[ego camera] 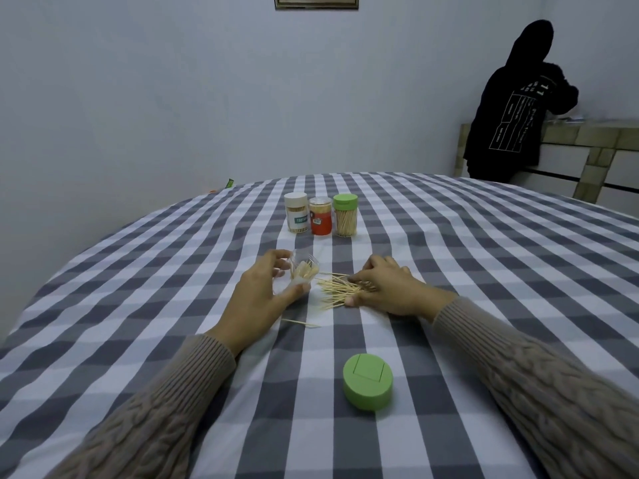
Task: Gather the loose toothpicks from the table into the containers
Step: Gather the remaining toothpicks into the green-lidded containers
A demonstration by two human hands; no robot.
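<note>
My left hand (pixel 261 293) grips a clear open container (pixel 303 269), tilted toward the right, with some toothpicks inside. Just to its right a pile of loose toothpicks (pixel 337 288) lies on the checked tablecloth. My right hand (pixel 389 288) rests on the pile's right side, with fingers and thumb pinching a bunch of the toothpicks. A single toothpick (pixel 300 323) lies apart, near my left wrist. The green lid (pixel 367 382) sits on the cloth close to me.
Three closed toothpick containers stand in a row further back: white-lidded (pixel 296 212), red (pixel 320 216), green-lidded (pixel 345 214). The grey-and-white checked table (pixel 484 271) spreads wide. A person in a black hoodie (pixel 508 105) stands at the far right by a counter.
</note>
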